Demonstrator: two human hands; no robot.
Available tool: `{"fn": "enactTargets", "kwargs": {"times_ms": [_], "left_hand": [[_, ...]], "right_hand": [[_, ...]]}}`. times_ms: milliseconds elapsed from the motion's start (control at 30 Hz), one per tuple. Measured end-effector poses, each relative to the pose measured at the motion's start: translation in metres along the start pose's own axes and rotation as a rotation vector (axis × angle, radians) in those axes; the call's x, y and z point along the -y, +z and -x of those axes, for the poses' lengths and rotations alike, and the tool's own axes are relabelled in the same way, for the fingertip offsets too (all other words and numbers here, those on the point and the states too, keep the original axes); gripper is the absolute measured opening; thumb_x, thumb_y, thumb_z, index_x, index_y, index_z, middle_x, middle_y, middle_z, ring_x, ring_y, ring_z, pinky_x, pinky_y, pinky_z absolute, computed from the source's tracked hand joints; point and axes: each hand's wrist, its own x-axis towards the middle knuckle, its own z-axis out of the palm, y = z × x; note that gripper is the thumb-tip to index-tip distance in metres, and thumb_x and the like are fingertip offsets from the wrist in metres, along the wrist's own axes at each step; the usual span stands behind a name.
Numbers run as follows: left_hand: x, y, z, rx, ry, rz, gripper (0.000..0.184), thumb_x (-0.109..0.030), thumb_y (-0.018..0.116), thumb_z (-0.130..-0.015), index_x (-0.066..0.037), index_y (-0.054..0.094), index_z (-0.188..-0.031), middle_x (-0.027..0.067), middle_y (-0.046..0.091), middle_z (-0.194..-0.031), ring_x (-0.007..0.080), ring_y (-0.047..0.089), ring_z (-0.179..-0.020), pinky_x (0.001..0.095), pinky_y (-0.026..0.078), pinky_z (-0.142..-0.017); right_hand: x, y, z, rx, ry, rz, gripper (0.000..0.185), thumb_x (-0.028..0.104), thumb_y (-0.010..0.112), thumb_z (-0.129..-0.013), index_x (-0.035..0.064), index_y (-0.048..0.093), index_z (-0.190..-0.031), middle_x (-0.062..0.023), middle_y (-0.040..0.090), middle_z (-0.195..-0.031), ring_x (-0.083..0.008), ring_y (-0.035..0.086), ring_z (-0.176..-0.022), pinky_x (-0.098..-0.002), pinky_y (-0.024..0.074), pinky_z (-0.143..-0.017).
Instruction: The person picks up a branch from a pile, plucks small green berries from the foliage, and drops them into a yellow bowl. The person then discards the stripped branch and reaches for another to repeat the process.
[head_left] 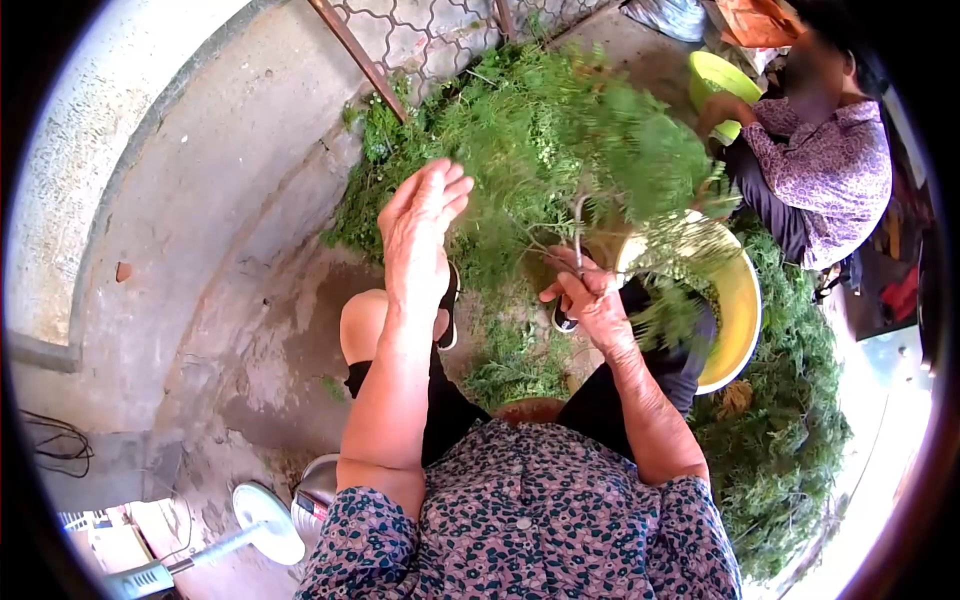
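Note:
My right hand (594, 302) is closed around the woody stem of a feathery green branch (578, 228). The branch's foliage spreads up and away from me, smeared by motion, and partly covers a yellow tub (744, 335) to the right. Small pale green bits show inside that tub. To the left, my left hand (422, 215) is raised with its fingers stretched out and nothing in it. A heap of cut greenery (500, 120) lies on the ground beyond both hands.
A person (835, 180) in a patterned shirt sits at the upper right, with a hand at a lime-green bucket (722, 75). More greenery (780, 450) lies along the right. A concrete wall (200, 200) rises at left; a pale fan (268, 524) stands lower left.

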Motion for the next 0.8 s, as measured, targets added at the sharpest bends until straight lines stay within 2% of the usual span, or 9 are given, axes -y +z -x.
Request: {"fn": "enactTargets", "kwargs": {"times_ms": [100,200,267,333,400,533,633,733,800], "left_hand": [[0.031,-0.017,0.027,-0.215,-0.043,-0.035,0.035,-0.024,0.060,-0.084,0.003,0.055,-0.106,0.0114,0.061,-0.097,0.0189,0.059,-0.086,0.0287,0.046,-0.076],[0.069,-0.029,0.056,-0.436,-0.314,-0.209,0.050,-0.035,0.065,-0.079,-0.002,0.050,-0.114,0.0079,0.056,-0.104,0.0199,0.052,-0.097,0.0331,0.041,-0.083],[0.083,-0.034,0.058,-0.263,-0.477,-0.058,0.062,-0.043,0.068,-0.075,-0.005,0.046,-0.119,0.0073,0.052,-0.109,0.0200,0.049,-0.104,0.0351,0.038,-0.085],[0.083,-0.030,0.052,-0.107,-0.531,-0.009,0.054,-0.035,0.068,-0.077,-0.007,0.046,-0.117,0.0076,0.052,-0.106,0.0214,0.050,-0.102,0.0350,0.038,-0.084],[0.081,-0.021,0.044,-0.079,-0.446,0.115,0.041,-0.025,0.068,-0.078,-0.006,0.051,-0.110,0.0068,0.056,-0.098,0.0185,0.052,-0.091,0.0336,0.038,-0.084],[0.079,-0.031,0.021,-0.228,-0.509,0.092,0.023,-0.010,0.070,-0.073,-0.004,0.060,-0.093,0.0058,0.059,-0.092,0.0161,0.053,-0.087,0.0327,0.041,-0.077],[0.073,-0.034,0.017,-0.286,-0.414,0.225,0.024,-0.007,0.070,-0.072,-0.005,0.061,-0.094,0.0038,0.060,-0.088,0.0156,0.054,-0.076,0.0249,0.043,-0.066],[0.058,-0.037,0.015,-0.378,-0.440,0.174,0.029,0.000,0.069,-0.071,-0.007,0.060,-0.098,0.0034,0.061,-0.089,0.0177,0.057,-0.076,0.0301,0.046,-0.068],[0.075,-0.055,0.005,-0.336,-0.280,0.263,0.028,0.003,0.066,-0.073,-0.007,0.060,-0.099,0.0045,0.062,-0.091,0.0191,0.059,-0.081,0.0344,0.048,-0.074]], "right_hand": [[0.010,-0.009,0.009,0.027,0.123,-0.323,0.038,0.011,0.051,-0.088,-0.0050,0.045,-0.121,-0.0150,0.059,-0.108,-0.0117,0.061,-0.070,-0.0203,0.0433,-0.056],[0.008,-0.012,0.016,0.061,0.116,-0.477,0.038,0.010,0.050,-0.088,-0.0058,0.043,-0.122,-0.0167,0.056,-0.114,-0.0156,0.063,-0.073,-0.0219,0.0448,-0.057],[0.002,-0.016,0.020,0.089,0.121,-0.508,0.038,0.009,0.049,-0.087,-0.0062,0.044,-0.121,-0.0187,0.055,-0.116,-0.0178,0.064,-0.075,-0.0233,0.0456,-0.058],[0.000,-0.016,0.023,0.153,0.142,-0.558,0.038,0.009,0.050,-0.086,-0.0066,0.045,-0.120,-0.0202,0.054,-0.116,-0.0182,0.064,-0.074,-0.0240,0.0456,-0.057],[-0.001,-0.016,0.030,0.142,0.166,-0.609,0.038,0.010,0.052,-0.086,-0.0067,0.046,-0.119,-0.0214,0.056,-0.113,-0.0173,0.063,-0.067,-0.0233,0.0447,-0.054],[0.000,-0.019,0.041,0.206,0.274,-0.564,0.041,0.012,0.056,-0.083,-0.0090,0.047,-0.117,-0.0213,0.060,-0.104,-0.0126,0.054,-0.050,-0.0212,0.0413,-0.048],[-0.011,-0.026,0.045,0.299,0.265,-0.536,0.045,0.012,0.060,-0.081,-0.0107,0.046,-0.117,-0.0209,0.060,-0.105,-0.0095,0.046,-0.043,-0.0210,0.0404,-0.046],[-0.014,-0.029,0.045,0.288,0.288,-0.605,0.045,0.011,0.060,-0.080,-0.0109,0.046,-0.117,-0.0211,0.060,-0.105,-0.0095,0.046,-0.044,-0.0209,0.0410,-0.048],[-0.017,-0.031,0.044,0.265,0.295,-0.581,0.043,0.011,0.060,-0.080,-0.0104,0.047,-0.116,-0.0207,0.060,-0.103,-0.0095,0.047,-0.046,-0.0207,0.0405,-0.048]]}}
